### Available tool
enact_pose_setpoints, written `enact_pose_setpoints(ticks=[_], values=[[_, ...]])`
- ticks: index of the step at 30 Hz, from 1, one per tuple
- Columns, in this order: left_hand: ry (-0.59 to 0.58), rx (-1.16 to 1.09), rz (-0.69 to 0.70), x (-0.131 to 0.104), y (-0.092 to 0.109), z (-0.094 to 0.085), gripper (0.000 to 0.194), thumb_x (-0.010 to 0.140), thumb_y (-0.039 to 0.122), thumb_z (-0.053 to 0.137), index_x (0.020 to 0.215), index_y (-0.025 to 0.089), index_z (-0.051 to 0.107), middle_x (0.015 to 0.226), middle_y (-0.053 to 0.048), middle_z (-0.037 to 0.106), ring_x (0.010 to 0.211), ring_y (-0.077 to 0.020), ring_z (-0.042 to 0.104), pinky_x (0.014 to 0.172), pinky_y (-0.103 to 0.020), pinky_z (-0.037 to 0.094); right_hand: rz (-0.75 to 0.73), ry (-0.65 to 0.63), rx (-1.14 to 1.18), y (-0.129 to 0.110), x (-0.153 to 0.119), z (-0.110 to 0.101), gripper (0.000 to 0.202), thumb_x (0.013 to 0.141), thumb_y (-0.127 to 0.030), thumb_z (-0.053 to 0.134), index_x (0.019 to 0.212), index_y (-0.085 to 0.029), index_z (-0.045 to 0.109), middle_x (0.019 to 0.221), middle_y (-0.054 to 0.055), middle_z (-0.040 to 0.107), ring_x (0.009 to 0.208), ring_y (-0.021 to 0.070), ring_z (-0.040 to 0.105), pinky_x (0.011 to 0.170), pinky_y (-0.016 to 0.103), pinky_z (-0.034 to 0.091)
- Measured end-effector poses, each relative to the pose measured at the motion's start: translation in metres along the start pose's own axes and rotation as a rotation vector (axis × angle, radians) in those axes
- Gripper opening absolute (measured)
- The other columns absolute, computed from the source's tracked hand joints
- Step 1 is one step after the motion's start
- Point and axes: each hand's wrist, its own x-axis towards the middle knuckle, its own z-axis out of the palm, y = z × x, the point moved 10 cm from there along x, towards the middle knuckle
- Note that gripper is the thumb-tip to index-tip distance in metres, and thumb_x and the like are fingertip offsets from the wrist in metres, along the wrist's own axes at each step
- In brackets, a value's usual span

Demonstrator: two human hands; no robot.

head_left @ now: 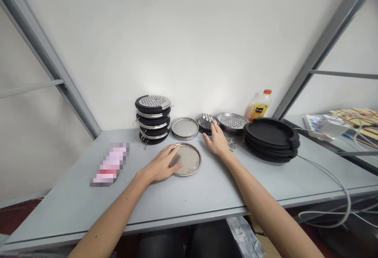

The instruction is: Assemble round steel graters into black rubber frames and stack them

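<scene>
A round metal plate (pixel 189 159) with a raised rim lies flat on the table. My left hand (pixel 162 163) rests on its left edge, fingers stretched toward the far rim and thumb apart on the plate. My right hand (pixel 217 140) reaches to the back, fingers extended and thumb spread. Its fingertips meet a tilted, perforated shiny metal piece (pixel 209 118) on top of a dark perforated stack (pixel 203 125); whether they grip it I cannot tell. Small metal hooks or rings (pixel 232 143) lie just right of this hand.
Behind stand black-rimmed perforated discs (pixel 154 102) in a stack, plain metal plates (pixel 185 127) and perforated plates (pixel 232 121). At right are black round trays (pixel 271 136), a yellow-labelled bottle (pixel 260 106) and a cable (pixel 330 173). A blurred pink object (pixel 112 163) lies left.
</scene>
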Motion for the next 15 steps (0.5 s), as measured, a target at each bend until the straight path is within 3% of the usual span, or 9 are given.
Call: enact_pose_setpoints(ticks=[7,11,15], values=[[-0.009,0.023,-0.004,0.0,-0.001,0.001,0.075,0.089,0.062,0.04,0.151,0.027,0.015,0.159,-0.006,0.013,0.145,-0.028,0.012,0.118,-0.044,0.017,-0.04,0.025,-0.029,-0.006,0.001,-0.006,0.064,0.092,-0.044,0.038,0.14,-0.002,0.04,0.148,0.018,0.037,0.135,0.0322,0.033,0.112,0.047,0.03],[0.002,0.016,0.009,0.0,-0.001,0.002,0.074,0.09,0.061,0.04,0.151,0.027,0.016,0.159,-0.007,0.013,0.145,-0.0286,0.012,0.117,-0.045,0.017,-0.017,0.075,-0.065,-0.008,-0.001,-0.015,0.063,0.091,-0.045,0.04,0.138,-0.004,0.043,0.147,0.014,0.041,0.137,0.0356,0.027,0.112,0.05,0.026],[0.006,-0.001,0.0,0.0,-0.002,0.002,0.072,0.091,0.061,0.039,0.151,0.027,0.018,0.158,-0.007,0.014,0.145,-0.0287,0.012,0.117,-0.047,0.017,-0.013,0.043,-0.001,-0.01,-0.001,-0.013,0.066,0.091,-0.045,0.039,0.141,-0.002,0.037,0.148,0.018,0.037,0.14,0.0353,0.025,0.112,0.051,0.028]])
